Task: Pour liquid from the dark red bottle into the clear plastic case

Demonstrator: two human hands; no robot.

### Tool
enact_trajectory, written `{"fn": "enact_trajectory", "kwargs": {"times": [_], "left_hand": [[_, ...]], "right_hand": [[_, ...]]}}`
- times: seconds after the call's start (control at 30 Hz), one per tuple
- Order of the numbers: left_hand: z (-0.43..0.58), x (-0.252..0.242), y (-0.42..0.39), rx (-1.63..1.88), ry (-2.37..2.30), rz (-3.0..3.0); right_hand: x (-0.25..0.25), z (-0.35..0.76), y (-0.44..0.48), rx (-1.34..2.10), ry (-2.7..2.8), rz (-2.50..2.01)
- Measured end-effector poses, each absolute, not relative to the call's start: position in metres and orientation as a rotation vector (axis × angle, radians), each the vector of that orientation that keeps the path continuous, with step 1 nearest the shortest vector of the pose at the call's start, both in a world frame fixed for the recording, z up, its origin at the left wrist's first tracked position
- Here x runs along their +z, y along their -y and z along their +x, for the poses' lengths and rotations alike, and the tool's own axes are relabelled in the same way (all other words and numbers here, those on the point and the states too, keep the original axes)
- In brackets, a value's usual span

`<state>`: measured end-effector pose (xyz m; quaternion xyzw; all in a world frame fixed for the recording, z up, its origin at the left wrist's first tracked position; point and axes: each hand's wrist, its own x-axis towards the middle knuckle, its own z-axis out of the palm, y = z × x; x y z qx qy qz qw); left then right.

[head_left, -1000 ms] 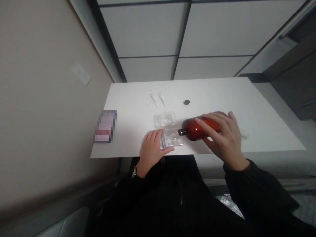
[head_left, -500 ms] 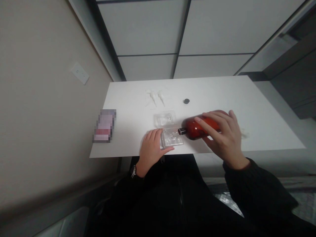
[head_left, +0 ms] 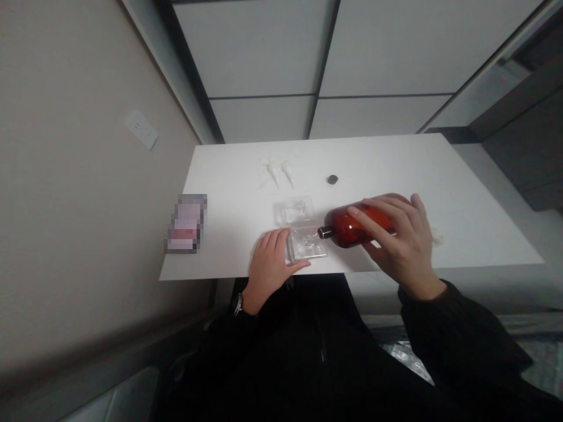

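My right hand (head_left: pixel 402 243) is wrapped over a reddish-brown bottle (head_left: pixel 345 228), holding it tilted nearly flat with its open neck pointing left. The bottle's mouth is over the right part of a small clear plastic box (head_left: pixel 308 246) near the table's front edge. Clear liquid appears to lie in the box, though its level is hard to make out. My left hand (head_left: pixel 269 261) holds the box by its left side, fingers behind and thumb along the front. Just beyond stands a second clear plastic piece (head_left: pixel 292 211), perhaps the box's lid, with a round mark in it.
Farther back on the white table (head_left: pixel 229 193) lie two pale pointed pieces (head_left: pixel 279 173) and a dark round cap (head_left: pixel 333 180). A blurred-out pink item (head_left: pixel 187 225) rests at the left edge. A small pale object (head_left: pixel 437 237) is partly hidden behind my right hand.
The bottle and my right hand have shifted very slightly, with the neck a touch farther right. My left hand and the box stay where they were.
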<state>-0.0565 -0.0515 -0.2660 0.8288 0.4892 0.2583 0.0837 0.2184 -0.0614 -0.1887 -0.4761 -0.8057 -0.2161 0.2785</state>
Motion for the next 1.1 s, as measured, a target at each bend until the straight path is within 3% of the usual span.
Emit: {"fn": "enact_trajectory", "kwargs": {"times": [1.1], "left_hand": [[-0.0575,-0.2648,0.0504,0.742,-1.459,2.487]], "right_hand": [[-0.1860,0.2223,0.0590,-0.610,2.180,-1.260]]}}
